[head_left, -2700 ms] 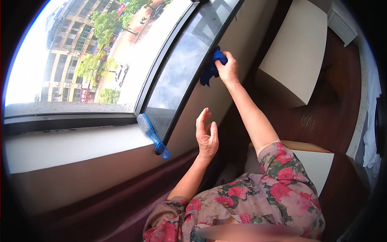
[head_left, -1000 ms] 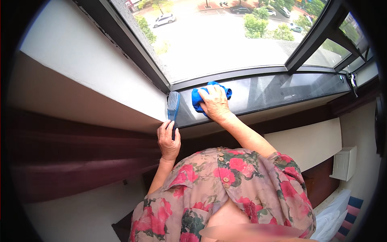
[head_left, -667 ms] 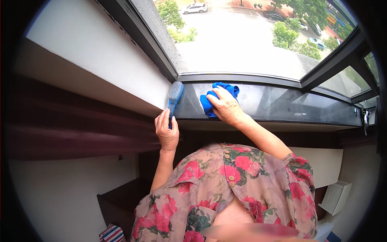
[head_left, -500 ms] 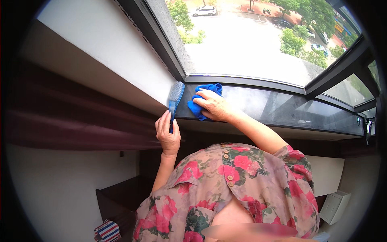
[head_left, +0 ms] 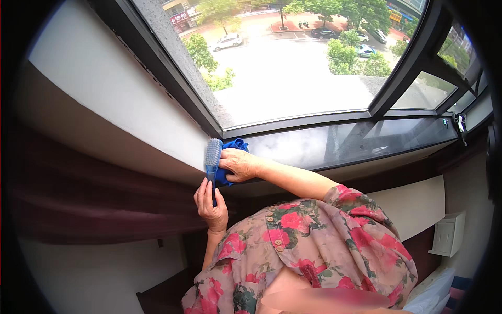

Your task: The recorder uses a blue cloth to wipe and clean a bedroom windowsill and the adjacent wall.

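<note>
My left hand [head_left: 213,203] is closed round the dark handle of a blue scrub brush [head_left: 213,156]. The brush stands with its pale bristles up, beside the white wall at the left end of the dark windowsill [head_left: 314,144]. Right next to it, my right hand [head_left: 238,164] presses a crumpled blue cloth [head_left: 225,177] down on the sill, in the corner by the window frame. Part of the cloth is covered by my fingers and by the brush.
A dark window frame [head_left: 293,121] runs behind the sill, with a street, trees and parked cars beyond the glass. A dark maroon curtain [head_left: 99,193] hangs at the left below the white wall [head_left: 130,99]. A small white cabinet [head_left: 447,234] stands at the lower right.
My right hand has slid the cloth left along the sill into the corner, up against the brush. The brush stays in my left hand by the wall. The whole view has shifted and tilted.
</note>
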The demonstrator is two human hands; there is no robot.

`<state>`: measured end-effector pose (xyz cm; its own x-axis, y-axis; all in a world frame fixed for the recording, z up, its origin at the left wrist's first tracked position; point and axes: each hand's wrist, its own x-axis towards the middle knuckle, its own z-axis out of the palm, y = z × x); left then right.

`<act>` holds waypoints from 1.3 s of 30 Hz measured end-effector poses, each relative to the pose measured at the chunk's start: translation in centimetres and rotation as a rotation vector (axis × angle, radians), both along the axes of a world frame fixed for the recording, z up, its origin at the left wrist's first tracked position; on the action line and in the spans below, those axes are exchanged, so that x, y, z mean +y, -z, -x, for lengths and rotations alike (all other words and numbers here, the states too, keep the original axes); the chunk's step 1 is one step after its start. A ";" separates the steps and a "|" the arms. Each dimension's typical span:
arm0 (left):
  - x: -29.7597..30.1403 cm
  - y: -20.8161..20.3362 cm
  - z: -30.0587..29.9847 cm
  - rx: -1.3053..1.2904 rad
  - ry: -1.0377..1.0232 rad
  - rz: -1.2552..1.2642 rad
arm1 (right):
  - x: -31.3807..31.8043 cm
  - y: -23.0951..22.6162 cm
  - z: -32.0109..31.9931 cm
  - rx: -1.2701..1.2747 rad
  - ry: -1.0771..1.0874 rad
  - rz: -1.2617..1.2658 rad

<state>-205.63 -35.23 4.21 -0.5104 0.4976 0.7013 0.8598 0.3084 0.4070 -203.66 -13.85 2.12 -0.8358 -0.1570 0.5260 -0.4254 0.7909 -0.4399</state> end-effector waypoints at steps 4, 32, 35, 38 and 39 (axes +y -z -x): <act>1.1 1.0 0.6 0.009 0.024 0.014 | -1.2 -0.6 -3.0 0.010 0.033 -0.009; 4.0 2.9 -0.2 0.205 -0.183 0.162 | 8.0 -0.7 -21.1 -0.001 0.819 0.013; 5.1 1.4 -1.4 0.212 0.016 0.047 | 8.1 -0.6 -21.3 -0.007 0.833 0.010; 6.9 1.0 -2.8 0.048 0.268 0.038 | 8.0 -0.8 -20.1 -0.016 0.857 0.030; 8.0 1.1 -2.9 0.025 0.324 0.065 | 8.2 -0.5 -19.5 -0.017 0.858 0.027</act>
